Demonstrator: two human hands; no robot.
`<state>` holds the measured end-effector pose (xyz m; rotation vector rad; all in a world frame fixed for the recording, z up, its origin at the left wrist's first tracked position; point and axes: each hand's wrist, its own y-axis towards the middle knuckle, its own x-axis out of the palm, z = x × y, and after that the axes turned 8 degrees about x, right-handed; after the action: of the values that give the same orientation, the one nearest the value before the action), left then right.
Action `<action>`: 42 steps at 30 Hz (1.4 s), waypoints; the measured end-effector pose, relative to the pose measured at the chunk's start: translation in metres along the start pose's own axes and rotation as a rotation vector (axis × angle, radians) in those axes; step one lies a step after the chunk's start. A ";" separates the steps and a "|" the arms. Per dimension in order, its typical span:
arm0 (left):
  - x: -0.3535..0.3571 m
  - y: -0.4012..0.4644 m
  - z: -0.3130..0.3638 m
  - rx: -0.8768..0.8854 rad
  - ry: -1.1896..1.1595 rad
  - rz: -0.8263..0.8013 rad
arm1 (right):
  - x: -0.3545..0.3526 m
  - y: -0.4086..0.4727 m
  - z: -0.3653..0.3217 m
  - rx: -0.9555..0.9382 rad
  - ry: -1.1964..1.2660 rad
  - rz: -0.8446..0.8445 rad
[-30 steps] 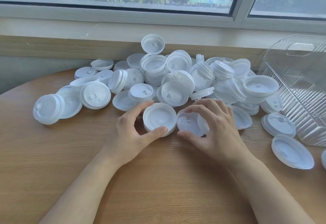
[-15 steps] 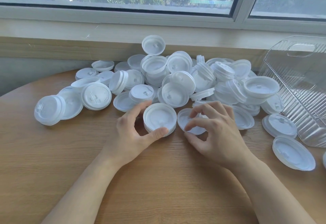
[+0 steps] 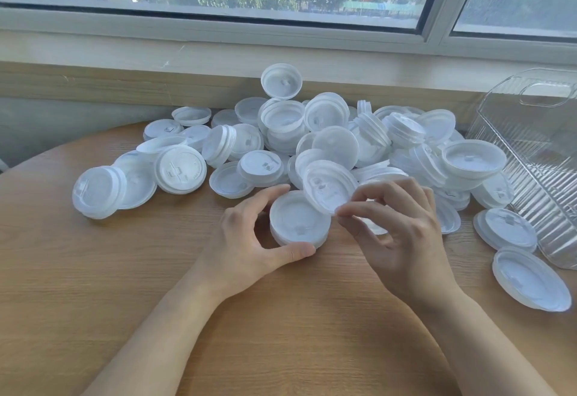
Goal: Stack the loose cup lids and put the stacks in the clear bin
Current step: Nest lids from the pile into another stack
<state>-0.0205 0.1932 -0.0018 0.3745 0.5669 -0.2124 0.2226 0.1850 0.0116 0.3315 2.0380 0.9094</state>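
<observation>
Short stack of white round plastic cup lids (image 3: 299, 222): on wooden table (image 3: 156, 270), gripped by left hand (image 3: 249, 241), thumb near side, fingers far.
Single white plastic lid (image 3: 327, 188): pinched at rim by right hand (image 3: 402, 233), tilted, above stack's right edge.
Clear ribbed plastic bin (image 3: 537, 158): far right.

White plastic cup lids (image 3: 327, 133) lie heaped loose on the tabletop (image 3: 125, 270). A short stack (image 3: 296, 224) sits flat before the heap; one lid (image 3: 326, 186) is raised, tilted above it. Clear ribbed bin (image 3: 537, 158) stands right of the heap.
</observation>
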 end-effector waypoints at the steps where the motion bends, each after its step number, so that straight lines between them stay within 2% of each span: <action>1: 0.000 0.000 0.001 0.010 0.002 -0.011 | 0.002 -0.001 -0.002 -0.017 0.012 -0.014; 10: 0.001 0.000 0.002 0.043 -0.005 0.013 | 0.011 -0.006 -0.006 -0.072 0.089 -0.194; 15: 0.000 -0.001 0.002 0.052 -0.052 0.004 | 0.008 -0.006 -0.005 0.087 -0.018 -0.223; 18: 0.000 0.000 0.000 0.049 -0.088 0.002 | 0.011 -0.007 -0.002 0.158 -0.073 -0.298; 27: 0.000 0.001 -0.007 0.014 -0.030 -0.028 | 0.015 -0.008 0.005 0.185 -0.099 -0.399; 33: -0.001 0.000 -0.007 0.008 -0.027 -0.032 | 0.014 -0.007 0.005 0.181 -0.086 -0.396; 36: 0.000 0.000 -0.005 0.026 -0.017 -0.029 | 0.010 -0.004 0.007 0.215 -0.067 -0.277; 39: 0.000 0.000 -0.003 0.041 0.002 -0.037 | 0.004 -0.001 0.016 0.358 -0.094 -0.109; 42: 0.000 0.000 -0.005 0.049 0.027 -0.049 | 0.006 -0.003 0.025 0.504 -0.132 -0.157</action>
<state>-0.0231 0.1954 -0.0053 0.4119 0.5985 -0.2695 0.2394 0.1983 -0.0037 0.4798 2.1141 0.2597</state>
